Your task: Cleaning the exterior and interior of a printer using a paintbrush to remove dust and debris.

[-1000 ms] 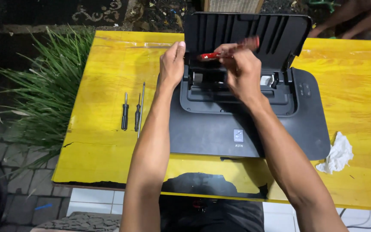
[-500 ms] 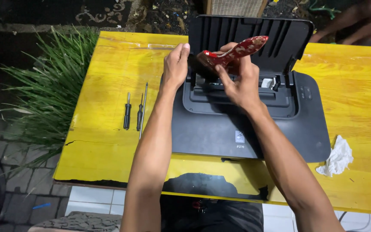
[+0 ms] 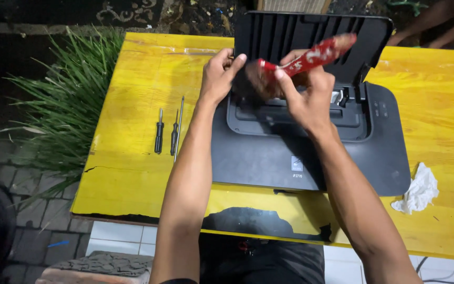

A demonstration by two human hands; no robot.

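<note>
Right hand [image 3: 306,97] is clenched on the lower end of a red, white-marked tool [image 3: 311,55], thumb and fingers pinching it near its narrow tip; the tool's long axis runs from about eight o'clock at the grip up to two o'clock, its free end reaching across the raised black paper tray [image 3: 311,31] of the printer [image 3: 311,152]; left hand [image 3: 219,76] sits just beside it at nine o'clock, fingers bent and fingertips resting at the tool's near tip and on the printer's open top, so that it steadies rather than fully grips; whether it pinches the tip I cannot tell; both hands are close to the tool, the right being the one that carries it; the printer lies on the yellow worktop [image 3: 132,79], directly under the hands; two small dark screwdrivers [image 3: 166,131] and a thin metal rod [image 3: 178,126] lie well apart at eight o'clock from the left hand, parallel to one another and pointing toward twelve; a crumpled white tissue [image 3: 419,189] lies at four o'clock beside the printer's corner; against the picture a second earlier, the tool has come up out of the printer's slot, swung from nearly level to a clear upward slant, and shows far more of its length, while screwdrivers, rod and tissue lie unchanged.
</note>
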